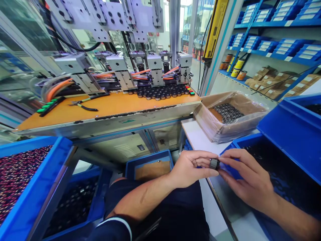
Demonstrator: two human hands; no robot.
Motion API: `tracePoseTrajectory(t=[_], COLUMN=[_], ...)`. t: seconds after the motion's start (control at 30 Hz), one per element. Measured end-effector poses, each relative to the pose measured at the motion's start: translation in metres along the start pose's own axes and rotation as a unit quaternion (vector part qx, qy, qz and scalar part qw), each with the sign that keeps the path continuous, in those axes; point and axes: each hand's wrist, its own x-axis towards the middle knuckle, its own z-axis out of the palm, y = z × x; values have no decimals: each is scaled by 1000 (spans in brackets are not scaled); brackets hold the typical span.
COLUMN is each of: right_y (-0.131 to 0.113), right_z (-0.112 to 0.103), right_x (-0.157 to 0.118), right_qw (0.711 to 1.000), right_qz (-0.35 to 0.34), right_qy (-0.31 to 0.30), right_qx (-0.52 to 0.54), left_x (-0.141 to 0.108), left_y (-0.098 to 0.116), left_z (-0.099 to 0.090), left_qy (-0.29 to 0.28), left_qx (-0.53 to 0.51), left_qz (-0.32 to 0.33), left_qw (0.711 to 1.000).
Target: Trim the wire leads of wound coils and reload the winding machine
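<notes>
A small grey cylindrical part with a black end (214, 163) is between my two hands, above the white side table. My left hand (192, 167) pinches its grey side between the thumb and fingers. From the right, my right hand (247, 177) closes its thumb and fingertips on the black end. Below and beyond my right hand is a blue bin (233, 144) with many black parts in it. Ahead of my hands stands a plastic-lined cardboard box (215, 129) holding many small grey metal parts.
An orange-topped workbench (117, 108) with a machine (152, 67) runs across the front. Rows of black round parts (160, 92) and pliers (85, 102) lie on it. A blue bin of red and black parts (66, 150) is at left; a blue tray (130, 164) stands low in the middle.
</notes>
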Motion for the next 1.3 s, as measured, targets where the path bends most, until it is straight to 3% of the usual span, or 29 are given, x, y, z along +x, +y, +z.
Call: tracePoseTrajectory(t=[0.6,0.8,0.93,1.03,1.13,1.2,1.3], right_y=[10,4,0,-4,-7,-8,-5], right_z=[3,4,1,-1,1,2,-2], right_x=[-14,-5,-6,-8,-8,-7,-8], right_qw=[989,986,989,997,999,999,998], right_qz=[-111,-124,-103,-52,-31,-26,-28], right_qy=[-7,6,16,15,-5,-16,-30], right_qx=[-102,-108,-109,-63,-40,-37,-40], left_x=[4,2,1,2,5,7,7], left_y=[4,-9,-20,-16,-6,-3,-2], left_z=[-3,11,17,10,0,-3,-4], left_qy=[-3,39,50,42,25,18,27], left_qx=[-6,-66,-70,71,258,320,344], left_qz=[-26,-13,75,207,367,439,476], left_qw=[1000,997,993,975,893,839,809])
